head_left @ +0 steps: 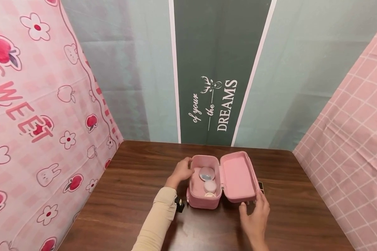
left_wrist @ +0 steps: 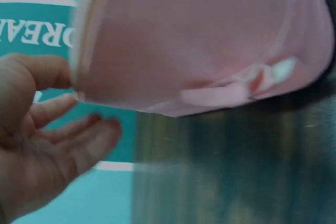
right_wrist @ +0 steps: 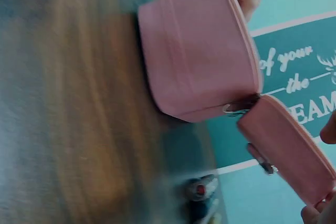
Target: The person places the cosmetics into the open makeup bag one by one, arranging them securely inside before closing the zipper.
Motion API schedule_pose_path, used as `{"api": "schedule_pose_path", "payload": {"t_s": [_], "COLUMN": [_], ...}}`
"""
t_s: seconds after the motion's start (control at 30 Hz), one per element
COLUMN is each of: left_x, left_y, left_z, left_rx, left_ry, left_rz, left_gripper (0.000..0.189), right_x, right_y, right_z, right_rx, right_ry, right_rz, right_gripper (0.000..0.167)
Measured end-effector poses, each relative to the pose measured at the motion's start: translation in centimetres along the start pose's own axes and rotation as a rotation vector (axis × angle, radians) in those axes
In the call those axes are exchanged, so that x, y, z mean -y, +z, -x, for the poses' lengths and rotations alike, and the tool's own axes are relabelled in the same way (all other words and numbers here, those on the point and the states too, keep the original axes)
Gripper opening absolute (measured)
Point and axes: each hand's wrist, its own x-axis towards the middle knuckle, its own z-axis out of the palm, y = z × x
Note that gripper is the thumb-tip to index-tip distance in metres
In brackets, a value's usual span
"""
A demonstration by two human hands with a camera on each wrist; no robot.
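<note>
A pink zip-up case [head_left: 204,202] stands on the table with its lid [head_left: 237,177] swung out to the right. Inside lie a shiny round disc [head_left: 206,174], a small pale round container [head_left: 210,186] and a white round item [head_left: 210,195] by the front wall. My left hand [head_left: 183,169] holds the case's left rim near the back corner, while its other fingers extend outside, as the left wrist view shows. At the lid's front right corner, my right hand [head_left: 257,214] grips the edge. The right wrist view shows the hinge side and a zip pull [right_wrist: 270,168].
Partly hidden behind the lid is a dark item with light lines [head_left: 261,187]. Small blurred objects [right_wrist: 202,190] show beyond the case in the right wrist view. The brown wooden table [head_left: 113,209] meets printed cloth hangings [head_left: 147,87] at the back and sides.
</note>
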Motion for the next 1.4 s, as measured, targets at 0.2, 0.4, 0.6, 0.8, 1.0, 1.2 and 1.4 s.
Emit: {"api": "schedule_pose_path", "payload": {"t_s": [0.2, 0.4, 0.6, 0.8, 1.0, 1.2, 1.4], "left_x": [1.5, 2.0, 2.2, 1.8, 1.9, 1.5, 0.2], "left_y": [0.1, 0.2, 0.4, 0.5, 1.0, 1.7, 2.2], "left_z": [0.3, 0.9, 1.8, 2.6, 3.4, 5.2, 7.1], "left_rx": [-0.009, 0.004, -0.019, -0.001, -0.049, -0.132, -0.237], "left_ry": [-0.028, -0.079, -0.144, -0.186, -0.150, -0.188, -0.245], "left_rz": [0.204, 0.309, 0.375, 0.470, 0.564, 0.679, 0.719], "left_gripper": [0.042, 0.042, 0.053, 0.069, 0.067, 0.072, 0.074], "right_x": [0.1, -0.1, -0.5, -1.1, -2.1, -2.9, -3.9], "right_y": [0.2, 0.2, 0.3, 0.6, 1.5, 2.7, 3.9], "right_z": [0.4, 0.5, -0.2, -2.2, -4.6, -7.0, -8.7], "right_rx": [0.015, 0.009, 0.032, 0.070, 0.122, 0.205, 0.281], "right_ry": [-0.005, -0.050, -0.026, 0.025, 0.152, 0.212, 0.227], "right_rz": [-0.015, -0.035, -0.024, -0.023, 0.017, 0.041, 0.034], "right_gripper": [0.070, 0.068, 0.066, 0.063, 0.057, 0.056, 0.056]}}
